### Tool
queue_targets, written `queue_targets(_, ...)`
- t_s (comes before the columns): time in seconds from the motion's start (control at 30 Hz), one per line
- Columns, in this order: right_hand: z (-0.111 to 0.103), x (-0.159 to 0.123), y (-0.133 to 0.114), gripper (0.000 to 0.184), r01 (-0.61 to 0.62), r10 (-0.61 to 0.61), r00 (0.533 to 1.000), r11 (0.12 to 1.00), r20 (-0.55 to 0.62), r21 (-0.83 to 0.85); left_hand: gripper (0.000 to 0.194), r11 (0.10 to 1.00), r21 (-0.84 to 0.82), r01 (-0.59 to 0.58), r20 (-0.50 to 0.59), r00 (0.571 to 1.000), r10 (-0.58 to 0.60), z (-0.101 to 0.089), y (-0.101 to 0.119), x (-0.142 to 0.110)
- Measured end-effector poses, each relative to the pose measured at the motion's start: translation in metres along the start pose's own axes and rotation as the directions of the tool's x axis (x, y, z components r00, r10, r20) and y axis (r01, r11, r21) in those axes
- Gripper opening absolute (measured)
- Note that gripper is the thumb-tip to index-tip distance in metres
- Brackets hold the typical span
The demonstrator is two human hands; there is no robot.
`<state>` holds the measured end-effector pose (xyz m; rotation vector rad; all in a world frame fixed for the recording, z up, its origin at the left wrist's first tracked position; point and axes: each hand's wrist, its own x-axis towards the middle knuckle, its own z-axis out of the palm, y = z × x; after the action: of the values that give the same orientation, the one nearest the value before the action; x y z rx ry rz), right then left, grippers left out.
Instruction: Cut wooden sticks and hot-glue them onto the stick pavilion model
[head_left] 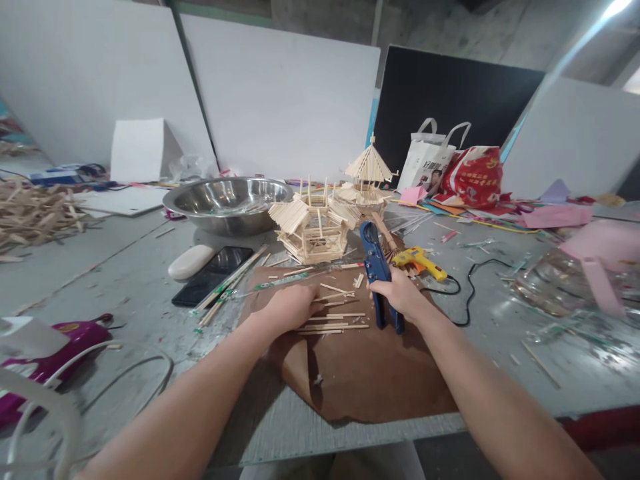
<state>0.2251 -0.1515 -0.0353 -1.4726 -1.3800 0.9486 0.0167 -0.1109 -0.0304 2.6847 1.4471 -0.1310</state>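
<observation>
My right hand (400,293) is closed around a blue hand cutter (376,260), its head pointing away from me and its handles toward me. My left hand (295,305) is closed at the left ends of some thin wooden sticks (340,301); its fingertips are partly hidden, and a stick seems to be pinched in them. More loose sticks (335,327) lie side by side on the brown paper (380,380) just below. Behind both hands stands a small pavilion model of sticks (320,233), with a finished-looking pointed roof model (371,170) farther back.
A steel basin (230,207) stands behind a black phone (215,275) and a white oval case (191,262). To the right lies a yellow glue gun (417,261) with a black cord. A purple tool (60,353) with a white cable is at left. Bags (473,177) stand behind.
</observation>
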Motion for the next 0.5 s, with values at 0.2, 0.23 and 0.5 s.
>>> queue_targets(0.2,0.001,-0.001,-0.004,0.008,-0.023,0.023,1.000,0.999,-0.008,0.041,0.033,1.000,0.023,-0.006,-0.003,1.000,0.006,-0.001,0.000,0.000)
queue_targets(0.23,0.001,-0.002,-0.004,0.008,-0.034,0.034,0.999,0.998,-0.006,0.056,0.033,1.000,0.014,-0.003,-0.017,1.000,0.003,-0.002,-0.001,0.001)
queue_targets(0.5,0.012,-0.003,-0.006,0.016,-0.078,0.072,0.997,0.927,0.031,0.368,0.026,0.874,-0.472,-0.110,-0.155,0.987,0.041,-0.014,0.011,-0.003)
